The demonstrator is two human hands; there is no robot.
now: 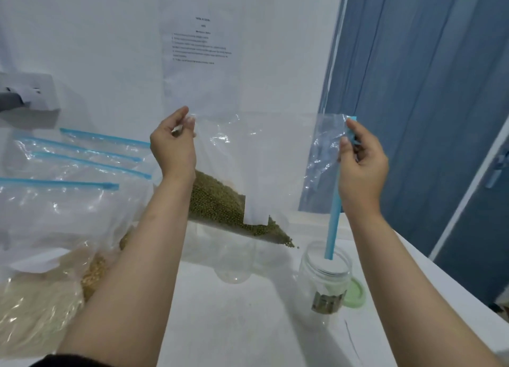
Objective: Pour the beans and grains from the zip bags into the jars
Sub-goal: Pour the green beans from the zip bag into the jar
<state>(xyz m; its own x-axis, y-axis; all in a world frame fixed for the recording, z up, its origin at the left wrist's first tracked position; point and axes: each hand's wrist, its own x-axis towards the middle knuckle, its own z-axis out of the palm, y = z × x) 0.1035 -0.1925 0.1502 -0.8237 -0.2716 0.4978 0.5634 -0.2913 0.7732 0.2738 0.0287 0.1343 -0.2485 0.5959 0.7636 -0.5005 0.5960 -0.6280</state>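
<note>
A clear zip bag (261, 157) hangs tilted in the air above the white table (248, 325). Green beans (220, 201) lie heaped in its lower edge and slope down to the right. My left hand (173, 143) pinches the bag's upper left corner. My right hand (360, 165) pinches the upper right corner by the blue zip strip (334, 212), whose lower end hangs into the mouth of an open clear jar (326, 278). A small layer of beans shows in the jar's bottom. A few beans sit at the bag's low tip, just left of the jar.
Several other zip bags (55, 215) with blue strips lie piled at the left, holding pale grains and tan beans. A second clear jar (234, 259) stands behind the held bag. A green lid (355, 292) lies right of the open jar. The table's edge runs along the right.
</note>
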